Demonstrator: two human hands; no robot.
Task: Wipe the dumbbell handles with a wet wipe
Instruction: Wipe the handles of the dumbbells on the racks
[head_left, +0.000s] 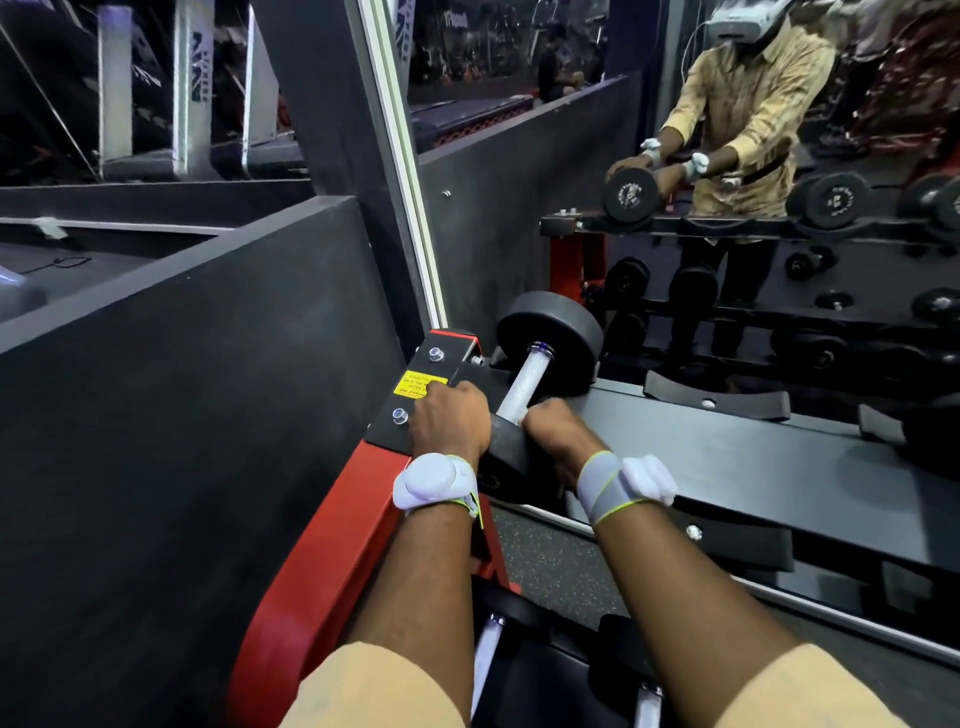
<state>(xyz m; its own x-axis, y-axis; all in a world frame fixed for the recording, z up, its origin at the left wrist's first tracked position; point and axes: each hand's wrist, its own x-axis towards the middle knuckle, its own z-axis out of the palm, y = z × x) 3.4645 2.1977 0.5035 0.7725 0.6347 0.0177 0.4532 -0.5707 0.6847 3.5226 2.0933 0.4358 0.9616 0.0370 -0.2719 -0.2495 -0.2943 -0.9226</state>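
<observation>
The dumbbell (550, 332) lies at the left end of the rack's (727, 441) top shelf, by the mirror (493, 130). The left hand (449, 421) is curled over its near head, and the right hand (558, 434) is wrapped round the near end of the handle (527, 376); I cannot tell whether a wipe is under it. It looks heavy, stiff and apt to roll, so it is best steadied by a head, and the knurled handle should drag on a wet wipe.

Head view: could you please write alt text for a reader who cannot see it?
A person's right hand grips the near end of the knurled silver handle of a black round-headed dumbbell on a red-and-black rack; the left hand rests by its near head.
</observation>
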